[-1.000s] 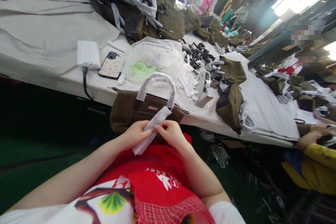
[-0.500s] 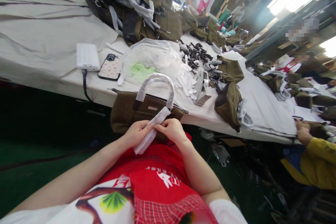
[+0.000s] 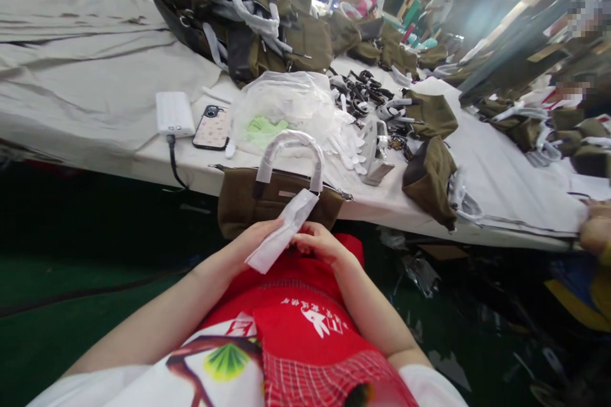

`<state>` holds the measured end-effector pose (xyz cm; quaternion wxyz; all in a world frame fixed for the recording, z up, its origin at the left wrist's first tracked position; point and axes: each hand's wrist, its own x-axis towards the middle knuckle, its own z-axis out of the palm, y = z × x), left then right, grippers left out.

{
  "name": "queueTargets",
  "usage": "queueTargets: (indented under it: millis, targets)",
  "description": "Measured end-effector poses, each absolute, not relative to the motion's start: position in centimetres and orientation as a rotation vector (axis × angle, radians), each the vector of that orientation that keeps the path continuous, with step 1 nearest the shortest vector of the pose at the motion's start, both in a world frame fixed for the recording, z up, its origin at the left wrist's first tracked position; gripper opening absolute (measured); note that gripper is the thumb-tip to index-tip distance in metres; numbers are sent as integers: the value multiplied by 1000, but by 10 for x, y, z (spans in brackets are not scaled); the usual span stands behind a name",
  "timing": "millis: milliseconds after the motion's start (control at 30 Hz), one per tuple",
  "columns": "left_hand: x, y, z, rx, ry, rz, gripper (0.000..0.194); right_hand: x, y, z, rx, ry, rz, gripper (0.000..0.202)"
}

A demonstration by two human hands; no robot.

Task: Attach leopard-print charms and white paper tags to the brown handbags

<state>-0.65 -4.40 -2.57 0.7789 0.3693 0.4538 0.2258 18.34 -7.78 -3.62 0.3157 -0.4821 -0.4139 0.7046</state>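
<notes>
An olive-brown handbag leans against the table's front edge, its handle wrapped in white film and standing up. From the handle's right base a strip wrapped in white paper slants down toward my lap. My left hand lies along the left side of this strip, its fingers closed and partly hidden behind it. On the other side my right hand has bent fingers close together, touching the strip's edge; the fingertips are partly hidden.
A clear plastic bag, a phone and a white power bank lie beyond the handbag. Dark straps, a metal holder and another olive bag are to the right. A person's hand is at the far right.
The view has shifted, so the table things appear farther right or left-shifted no more than slightly. The strip has turned flatter side up, and my right hand's fingers have slid lower behind its edge.
</notes>
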Motion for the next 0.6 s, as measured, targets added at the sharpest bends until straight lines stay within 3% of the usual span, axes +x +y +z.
queueTargets:
  millis: [300, 600]
  targets:
    - [-55, -79, -8, 1463, 1173, 569, 74, 139, -86, -36, -1240, -925, 1943, 54]
    - [-49, -93, -18, 1465, 1205, 702, 56, 118, -88, -41, -1402, -829, 1796, 42]
